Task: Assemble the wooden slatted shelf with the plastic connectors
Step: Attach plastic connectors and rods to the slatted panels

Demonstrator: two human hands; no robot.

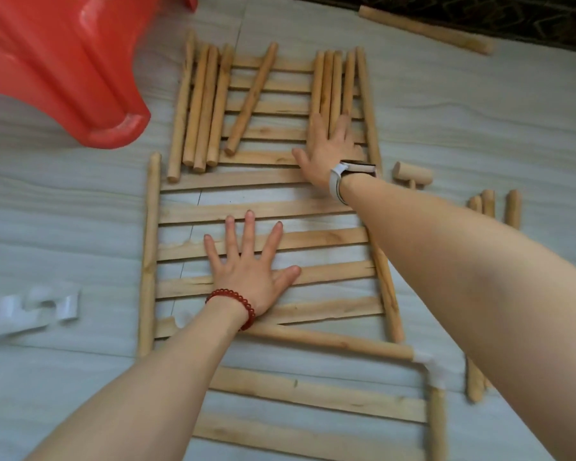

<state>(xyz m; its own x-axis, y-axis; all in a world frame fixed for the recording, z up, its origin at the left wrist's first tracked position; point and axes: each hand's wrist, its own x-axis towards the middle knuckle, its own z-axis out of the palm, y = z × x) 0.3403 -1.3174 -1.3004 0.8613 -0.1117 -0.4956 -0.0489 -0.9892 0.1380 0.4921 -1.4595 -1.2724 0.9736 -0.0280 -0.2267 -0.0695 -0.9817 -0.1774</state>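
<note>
My left hand (250,271) lies flat, fingers spread and straight, pressing on the slats of the middle panel (313,241), grasping nothing; a red bead bracelet (233,306) circles that wrist. My right hand (330,151) reaches further out and also rests open, palm down, fingers straight over the near right corner of the far panel (270,131), with the fingertips on the right bundle of dowels (333,78) lying across it; a watch (353,169) sits on that wrist. Another bundle of dowels (200,104) lies on the far panel's left side, and one dowel (251,98) lies tilted across its middle. The middle panel lies flat on the pale floor (479,111), just nearer than the far one. Nearest me lies a third panel (313,394), with a white connector (434,369) at its far right corner joining two rods. White plastic connectors (37,307) lie on the floor to the left, blurred. A red stool (64,61) stands far left. To the right lie a short peg (413,173) and a few short dowels (499,207), and a long dowel (426,29) lies far right near a dark rug (512,15).
</note>
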